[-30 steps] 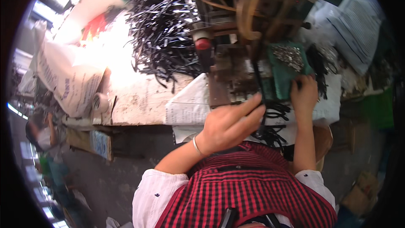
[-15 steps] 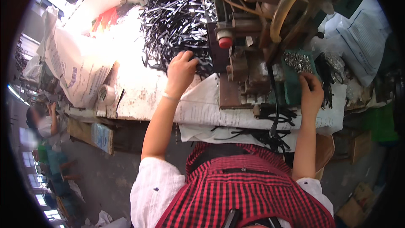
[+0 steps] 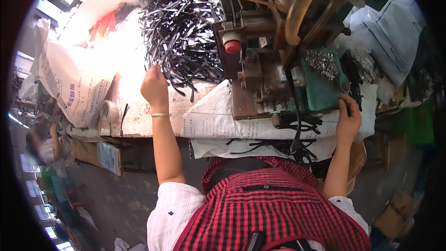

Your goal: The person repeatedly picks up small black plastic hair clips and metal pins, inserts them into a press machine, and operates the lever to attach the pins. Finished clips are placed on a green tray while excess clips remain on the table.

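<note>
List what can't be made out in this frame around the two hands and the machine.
Head view only:
- Left hand: its fingers are buried in the pile of black strips, so any grasp is hidden.
- Right hand: seen from the back at the green tray; fingertips hidden.
- Small metal parts: too small to identify.
- Bench top: overexposed by glare.
- Machine: top cut off by the edge.

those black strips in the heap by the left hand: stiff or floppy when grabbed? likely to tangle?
The black strips look thin and long; several curve and droop over the table edge, so probably floppy and light. They lie crisscrossed, so a grab by the left hand would likely drag neighbours along. Their glossy sheen hints they may be slippery.
</note>
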A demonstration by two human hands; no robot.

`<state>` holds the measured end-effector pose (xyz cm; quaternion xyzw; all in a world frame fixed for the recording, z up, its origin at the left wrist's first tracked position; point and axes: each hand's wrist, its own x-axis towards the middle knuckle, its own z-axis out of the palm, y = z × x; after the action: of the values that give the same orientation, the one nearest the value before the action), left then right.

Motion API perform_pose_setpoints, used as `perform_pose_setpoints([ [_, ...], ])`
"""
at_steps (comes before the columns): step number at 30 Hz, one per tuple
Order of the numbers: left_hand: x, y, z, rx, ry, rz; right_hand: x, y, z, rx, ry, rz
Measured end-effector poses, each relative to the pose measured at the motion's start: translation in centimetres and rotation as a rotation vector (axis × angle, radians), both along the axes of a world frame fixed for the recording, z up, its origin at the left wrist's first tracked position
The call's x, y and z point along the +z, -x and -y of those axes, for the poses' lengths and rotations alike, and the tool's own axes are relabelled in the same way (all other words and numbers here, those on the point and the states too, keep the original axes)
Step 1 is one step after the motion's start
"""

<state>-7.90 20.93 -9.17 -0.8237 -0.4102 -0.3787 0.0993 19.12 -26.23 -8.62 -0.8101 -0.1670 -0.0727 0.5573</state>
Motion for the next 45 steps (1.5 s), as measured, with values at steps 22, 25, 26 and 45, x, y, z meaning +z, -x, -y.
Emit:
perform_pose_setpoints([
  [22, 15.9, -10.2, 18.6, -1.085, 0.296, 0.825, 9.6, 5.8, -14.0, 0.474, -0.663, -0.242],
  [25, 15.4, -9.8, 17.7, -1.117, 0.188, 0.706, 11.9, 7.5, -12.7, 0.458, -0.602, -0.236],
  [26, 14.6, -9.4, 18.1, -1.221, 0.201, 0.676, 12.2, 8.0, -12.1, 0.495, -0.607, -0.125],
  [45, 9.2, -12.8, 22.6, -1.299, -0.289, 0.261, 2.2, -2.0, -4.1, 0.168, 0.271, 0.1],
])
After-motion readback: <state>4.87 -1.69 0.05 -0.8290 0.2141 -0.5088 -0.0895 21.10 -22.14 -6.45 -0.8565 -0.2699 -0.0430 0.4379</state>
